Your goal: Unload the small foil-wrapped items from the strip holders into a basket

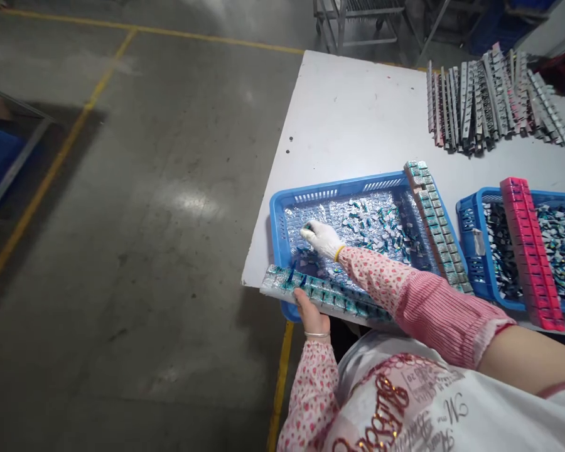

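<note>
My right hand (321, 237), in a white glove, reaches into a blue tray (277, 213) and pinches at small teal and silver pieces (374, 226) near its left end. My bare left hand (309, 312) grips the near side of a long grey strip (324, 294) filled with teal pieces, resting on the tray's front rim. A second filled strip (435, 223) lies along the tray's right rim.
A second blue tray (471, 216) at the right holds more small pieces and a pink strip (532, 251). A pile of grey and pink empty strips (494, 97) lies at the back of the white table (353, 107). Concrete floor with yellow lines is at the left.
</note>
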`<move>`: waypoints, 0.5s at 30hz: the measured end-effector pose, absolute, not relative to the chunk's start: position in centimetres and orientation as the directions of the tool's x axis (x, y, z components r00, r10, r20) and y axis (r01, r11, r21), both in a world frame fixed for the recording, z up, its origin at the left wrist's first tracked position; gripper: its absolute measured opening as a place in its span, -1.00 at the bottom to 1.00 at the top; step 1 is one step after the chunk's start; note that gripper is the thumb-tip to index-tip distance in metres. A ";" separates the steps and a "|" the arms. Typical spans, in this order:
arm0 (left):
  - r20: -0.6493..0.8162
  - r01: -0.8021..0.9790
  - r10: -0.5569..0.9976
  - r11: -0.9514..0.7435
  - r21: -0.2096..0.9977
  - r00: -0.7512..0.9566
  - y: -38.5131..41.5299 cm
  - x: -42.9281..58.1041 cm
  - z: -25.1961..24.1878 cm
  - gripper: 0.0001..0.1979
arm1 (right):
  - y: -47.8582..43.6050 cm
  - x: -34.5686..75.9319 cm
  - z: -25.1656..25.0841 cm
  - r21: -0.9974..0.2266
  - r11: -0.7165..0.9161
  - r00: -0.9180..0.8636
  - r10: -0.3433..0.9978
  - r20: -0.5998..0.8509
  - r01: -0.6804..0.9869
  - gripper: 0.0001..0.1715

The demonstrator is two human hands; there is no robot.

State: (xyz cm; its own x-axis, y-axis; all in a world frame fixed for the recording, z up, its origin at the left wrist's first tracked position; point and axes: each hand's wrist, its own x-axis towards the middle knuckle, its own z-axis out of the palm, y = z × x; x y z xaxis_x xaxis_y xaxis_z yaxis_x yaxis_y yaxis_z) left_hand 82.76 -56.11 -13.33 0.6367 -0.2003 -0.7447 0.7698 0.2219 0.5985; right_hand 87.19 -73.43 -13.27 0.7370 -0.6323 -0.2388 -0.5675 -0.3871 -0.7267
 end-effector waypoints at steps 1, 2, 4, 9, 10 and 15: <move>-0.743 0.771 -0.209 0.226 0.595 0.635 -56.0 82.8 -13.4 -0.47 | -73.4 86.9 -13.3 -0.700 -0.440 0.775 -0.577 -0.260 -0.563 -0.53; -0.741 0.771 -0.217 0.229 0.594 0.635 -56.0 82.8 -13.3 -0.46 | -73.1 86.7 -13.4 -0.684 -0.468 0.798 -0.529 -0.290 -0.559 -0.51; -0.735 0.769 -0.229 0.231 0.596 0.638 -56.1 82.8 -13.1 -0.46 | -71.9 86.3 -13.4 -0.711 -0.458 0.828 -0.454 -0.330 -0.534 -0.44; -0.723 0.769 -0.261 0.232 0.596 0.639 -56.3 82.8 -12.9 -0.48 | -68.4 85.6 -12.8 -0.916 -0.261 0.912 -0.358 -0.202 -0.306 -0.35; -0.718 0.767 -0.269 0.230 0.599 0.641 -56.3 82.8 -13.0 -0.48 | -68.0 85.5 -12.4 -0.926 -0.269 0.921 -0.355 -0.161 -0.266 -0.40; -0.706 0.754 -0.266 0.220 0.619 0.656 -56.7 82.9 -13.1 -0.51 | -67.8 85.3 -11.4 -0.775 -0.574 0.938 -0.339 -0.068 -0.263 -0.65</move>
State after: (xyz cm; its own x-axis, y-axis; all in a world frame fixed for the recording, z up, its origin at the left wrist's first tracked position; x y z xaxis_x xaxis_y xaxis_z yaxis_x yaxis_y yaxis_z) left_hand 82.87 -56.72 -13.14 0.6564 -0.2660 -0.7060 0.7544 0.2197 0.6186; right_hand 85.34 -67.83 -11.36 0.9383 -0.3392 -0.0676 -0.2634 -0.5740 -0.7754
